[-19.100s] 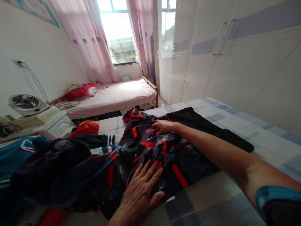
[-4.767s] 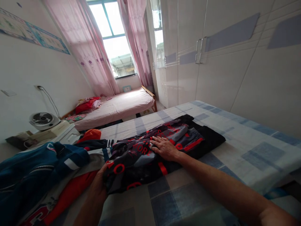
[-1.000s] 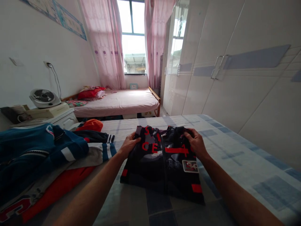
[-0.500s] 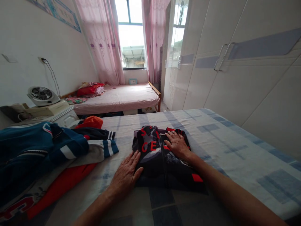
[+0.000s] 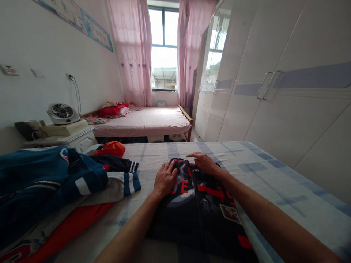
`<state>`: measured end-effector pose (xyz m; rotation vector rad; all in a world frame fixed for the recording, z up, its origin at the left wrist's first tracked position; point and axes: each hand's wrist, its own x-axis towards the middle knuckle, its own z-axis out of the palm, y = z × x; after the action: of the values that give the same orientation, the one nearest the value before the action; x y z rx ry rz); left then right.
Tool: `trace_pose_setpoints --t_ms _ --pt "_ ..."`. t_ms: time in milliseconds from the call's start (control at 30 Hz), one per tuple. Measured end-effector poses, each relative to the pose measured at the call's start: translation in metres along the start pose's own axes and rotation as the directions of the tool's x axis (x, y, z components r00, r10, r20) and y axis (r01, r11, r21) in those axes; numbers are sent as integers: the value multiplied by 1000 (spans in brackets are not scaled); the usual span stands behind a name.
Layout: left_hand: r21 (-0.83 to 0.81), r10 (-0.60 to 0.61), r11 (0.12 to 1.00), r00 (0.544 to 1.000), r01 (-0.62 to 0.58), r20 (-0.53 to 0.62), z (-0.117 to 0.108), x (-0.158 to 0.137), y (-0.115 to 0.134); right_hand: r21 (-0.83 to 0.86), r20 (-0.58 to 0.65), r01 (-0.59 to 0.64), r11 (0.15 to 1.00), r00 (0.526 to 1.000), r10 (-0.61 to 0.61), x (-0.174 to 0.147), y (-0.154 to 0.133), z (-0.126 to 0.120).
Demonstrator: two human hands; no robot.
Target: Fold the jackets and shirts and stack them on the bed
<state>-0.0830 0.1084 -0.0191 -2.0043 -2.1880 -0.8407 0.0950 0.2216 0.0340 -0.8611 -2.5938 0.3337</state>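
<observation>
I see folded black-and-red jacket [image 5: 185, 210] on checked sheet [image 5: 253, 168]. Left hand [image 5: 165, 179] flat on it, fingers nearly together; right hand [image 5: 205, 163] at collar end, index finger spread from rest.

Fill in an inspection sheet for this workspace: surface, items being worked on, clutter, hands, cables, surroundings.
Surface: blue-and-white checked sheet, lightly creased.
Items being worked on: dark jacket with red lettering, lying zip side up; its near edge is in shadow.
Clutter: loose heap of clothes on the left, teal, grey and orange, apart from the jacket.
Hands: left hand flat on the jacket's upper left; right hand at its upper edge, index finger extended, contact unclear.
Cables: one cord hanging from a wall socket behind the fan; nothing seen on the sheet.
Surroundings: pink-covered bed beneath a window; white wardrobe along the right.
</observation>
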Motion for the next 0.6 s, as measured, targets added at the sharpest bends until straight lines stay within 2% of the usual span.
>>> trace_pose_setpoints --t_ms 100,200,333,433,500,600 --pt "6 -41 999 999 41 -10 15 -5 -17 -7 106 -103 995 989 104 19 -6 3" --pt "5 -61 998 997 61 -38 18 -7 -21 -48 162 -194 980 966 200 36 -11 7" --pt "12 -82 996 993 84 -87 14 -6 -17 -103 284 -319 942 898 335 57 -9 16" --pt "25 -86 996 988 89 -127 9 -7 -14 -95 355 -379 920 851 387 63 -1 17" --pt "31 -70 997 986 76 -150 6 -8 -12 -59 376 -415 908 833 406 63 5 14" --pt "35 -67 997 979 75 -195 3 -9 -10 39 347 -483 875 828 442 54 12 7"
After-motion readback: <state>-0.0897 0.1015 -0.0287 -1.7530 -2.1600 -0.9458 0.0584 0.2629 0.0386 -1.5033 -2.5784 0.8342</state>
